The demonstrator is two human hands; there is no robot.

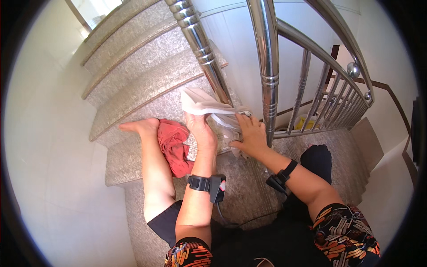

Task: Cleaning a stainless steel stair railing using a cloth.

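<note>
A thin white cloth (pixel 206 103) is stretched between my two hands, at the foot of a ribbed stainless steel post (pixel 215 75). My left hand (pixel 202 133) holds its left part from below, with the fingertips hidden under the fabric. On the right, my right hand (pixel 252 135) grips the bunched part, the thumb apart from the fingers and loose folds hanging between them. A thicker steel post (pixel 269 86) stands just beside that hand. The crumpled red cloth (pixel 175 147) lies on the stone stair between my bare left leg and left forearm.
Curved stone stairs (pixel 136 90) rise to the upper left along a white wall (pixel 50 133). A steel railing (pixel 322 71) curves down on the right, with a yellow item (pixel 305 122) beyond its bars. A thin cable (pixel 257 218) crosses before my lap.
</note>
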